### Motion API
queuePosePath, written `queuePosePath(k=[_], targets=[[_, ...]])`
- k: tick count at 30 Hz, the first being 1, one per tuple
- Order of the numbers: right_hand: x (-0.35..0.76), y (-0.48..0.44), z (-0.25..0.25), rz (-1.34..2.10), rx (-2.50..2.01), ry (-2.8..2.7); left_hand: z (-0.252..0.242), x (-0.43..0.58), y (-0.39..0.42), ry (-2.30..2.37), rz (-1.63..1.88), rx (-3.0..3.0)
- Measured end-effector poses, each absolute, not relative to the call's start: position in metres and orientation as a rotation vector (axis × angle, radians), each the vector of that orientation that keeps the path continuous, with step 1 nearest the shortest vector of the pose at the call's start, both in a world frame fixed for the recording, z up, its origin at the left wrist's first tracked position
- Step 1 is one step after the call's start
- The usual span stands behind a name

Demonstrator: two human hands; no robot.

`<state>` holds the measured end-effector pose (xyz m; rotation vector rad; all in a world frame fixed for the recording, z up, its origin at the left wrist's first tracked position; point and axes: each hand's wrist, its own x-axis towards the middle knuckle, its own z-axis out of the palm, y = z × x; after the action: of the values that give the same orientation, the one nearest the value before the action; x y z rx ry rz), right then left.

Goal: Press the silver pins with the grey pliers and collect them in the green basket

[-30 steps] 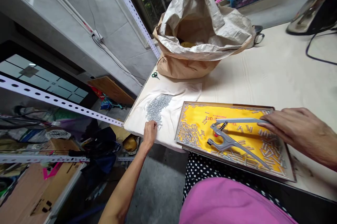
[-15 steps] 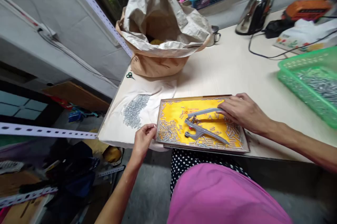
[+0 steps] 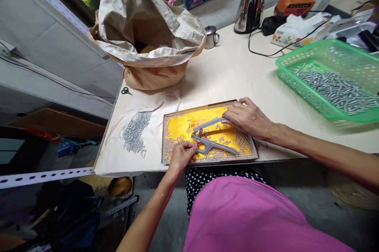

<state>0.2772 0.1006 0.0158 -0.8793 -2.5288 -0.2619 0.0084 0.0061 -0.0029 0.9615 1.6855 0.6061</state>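
My right hand [image 3: 245,117] is closed round the upper handle of a grey, spring-loaded hand plier [image 3: 220,147], whose two handles stand apart. The plier is over a shallow tray [image 3: 164,141] with a yellow bottom, where many small metal pins [image 3: 242,141] lie scattered. At the plier's jaw end, my left hand [image 3: 181,155] has its fingertips pinched together; whatever is between them is too small to make out. Left of the tray, a pile of small metal pins [image 3: 136,131] rests on a white cloth [image 3: 112,145].
A large paper sack [image 3: 154,76] stands open at the table's back left, near green-handled scissors [image 3: 126,91]. Behind are a metal cup [image 3: 211,39] and a kettle [image 3: 250,7]. A green basket [image 3: 331,116] of metal pieces is at right. The table's front edge runs before my body.
My left hand has moved from the tray's left edge to the plier's jaw. My right hand still holds the handle. The view has shifted right, showing more of the green basket.
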Motion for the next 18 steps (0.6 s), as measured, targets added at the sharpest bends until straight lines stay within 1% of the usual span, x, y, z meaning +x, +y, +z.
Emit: queuePosePath(k=[7,14,18], targets=[[0.276,0.103,0.011,-0.244,-0.856,-2.532,0.015,0.008,0.022,1.644,0.359,0.894],[0.272,0.099,0.01,-0.18,-0.851,-2.52,0.012,0.003,0.021,1.596,0.326,0.818],[0.267,0.093,0.01,-0.244,-0.877,-2.566,0.013,0.004,0.022,1.61,0.291,0.819]])
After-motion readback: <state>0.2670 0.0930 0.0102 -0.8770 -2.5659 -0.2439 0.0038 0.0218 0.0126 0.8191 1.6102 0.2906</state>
